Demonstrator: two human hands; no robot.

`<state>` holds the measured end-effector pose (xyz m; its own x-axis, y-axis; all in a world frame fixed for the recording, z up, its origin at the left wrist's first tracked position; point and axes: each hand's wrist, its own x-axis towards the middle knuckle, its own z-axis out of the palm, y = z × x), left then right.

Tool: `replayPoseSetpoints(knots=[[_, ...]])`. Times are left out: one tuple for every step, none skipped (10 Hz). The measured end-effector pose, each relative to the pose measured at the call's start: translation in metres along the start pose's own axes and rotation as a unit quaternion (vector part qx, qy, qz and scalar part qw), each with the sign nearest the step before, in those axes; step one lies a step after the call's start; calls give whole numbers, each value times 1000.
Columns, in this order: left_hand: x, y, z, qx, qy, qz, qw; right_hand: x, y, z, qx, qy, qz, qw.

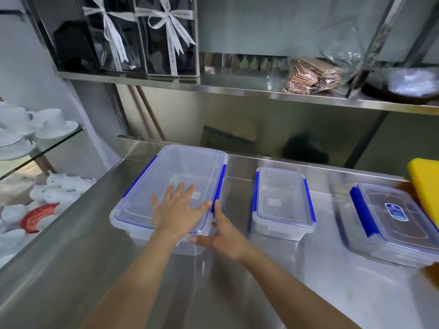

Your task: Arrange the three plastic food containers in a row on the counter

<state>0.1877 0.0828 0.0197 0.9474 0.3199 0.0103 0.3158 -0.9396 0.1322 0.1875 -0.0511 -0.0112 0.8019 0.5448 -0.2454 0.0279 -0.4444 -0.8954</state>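
Three clear plastic containers with blue clip lids stand on the steel counter (237,293). The large container (180,169) is at the left, the small container (282,198) in the middle, and a flatter labelled container (399,224) at the right. My left hand (178,210) lies flat, fingers spread, on the large container's lid near its front. My right hand (225,236) presses against that container's front right corner, thumb along the side wall, fingers under the rim.
A yellow board (425,186) leans at the right edge, partly over the labelled container. A steel shelf (237,87) above holds ribboned dark boxes (166,36) and bagged wafers (313,77). White crockery (47,124) sits on glass shelves to the left.
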Motion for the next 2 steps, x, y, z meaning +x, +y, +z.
replayPoseSetpoints(knots=[[1, -1, -4, -34, 1, 11, 999, -13, -13, -15, -45, -7, -3, 999], [0, -3, -13, -107, 42, 23, 993, -31, -25, -35, -139, 40, -7, 989]])
